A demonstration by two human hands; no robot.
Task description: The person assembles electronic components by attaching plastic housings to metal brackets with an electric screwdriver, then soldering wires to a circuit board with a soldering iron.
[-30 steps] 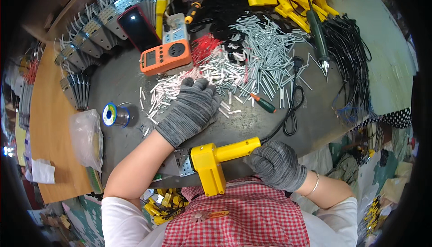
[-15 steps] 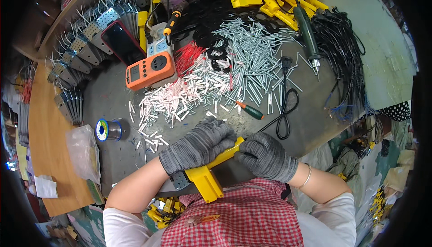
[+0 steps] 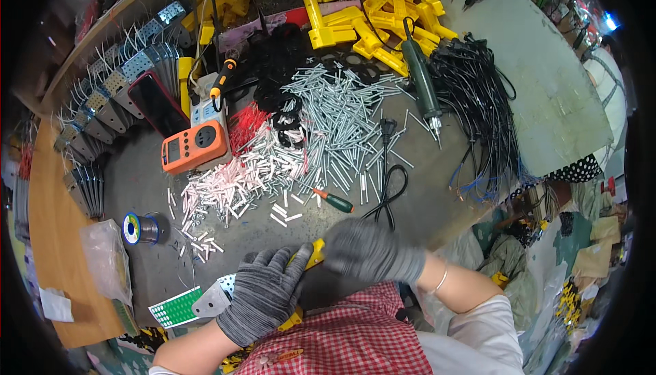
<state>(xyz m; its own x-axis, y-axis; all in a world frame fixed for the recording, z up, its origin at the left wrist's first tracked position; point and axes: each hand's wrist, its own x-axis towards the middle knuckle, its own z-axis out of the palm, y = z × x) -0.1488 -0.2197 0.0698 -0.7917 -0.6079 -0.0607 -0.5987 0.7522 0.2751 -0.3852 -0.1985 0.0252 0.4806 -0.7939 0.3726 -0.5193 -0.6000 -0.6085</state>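
My gloved left hand is wrapped round a yellow plastic housing, which lies low at the front edge of the bench. One end of it sticks out past the fingers. On the hand's other side a grey metal plate with holes shows, beside a green and white dotted piece. My right hand, also gloved, is smeared by motion just right of the housing's end; whatever its fingers hold is hidden. A black cord with a plug runs down the bench toward that hand. A green-handled screwdriver lies just beyond.
Screws and white sleeves lie heaped mid-bench. Behind them stand an orange meter and a phone. A solder spool sits left. A green power screwdriver, black cords and yellow housings lie at the back right.
My right hand has come off the housing's end and is moving. My left hand has shifted over the housing, and the green piece now shows. The whole view has swung slightly.
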